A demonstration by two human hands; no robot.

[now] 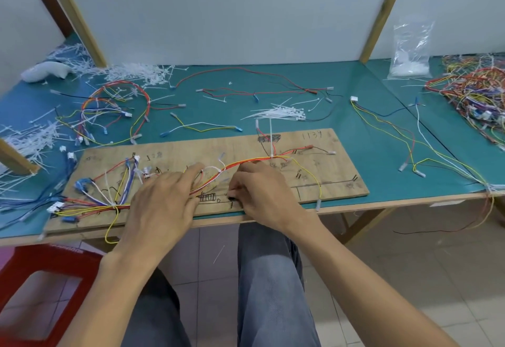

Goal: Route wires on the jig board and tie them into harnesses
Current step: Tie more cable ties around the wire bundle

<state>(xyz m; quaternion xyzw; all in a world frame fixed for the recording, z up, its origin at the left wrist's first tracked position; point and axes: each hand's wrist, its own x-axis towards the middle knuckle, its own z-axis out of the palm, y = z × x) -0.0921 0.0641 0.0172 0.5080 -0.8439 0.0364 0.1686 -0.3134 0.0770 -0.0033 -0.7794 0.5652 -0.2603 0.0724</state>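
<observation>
Two hands are working a wire bundle on a pen-marked plywood jig board at a teal table's near edge, white wall panels behind.
The left hand is lying flat, fingers spread over its red and yellow strands; the right hand is curling, seemingly pinching them.

Over the jig board's near edge, the left hand lies palm-down with fingers extended; the right hand curls its fingers.

We count one jig board, one left hand, one right hand, one red stool, one plastic bag.
</observation>
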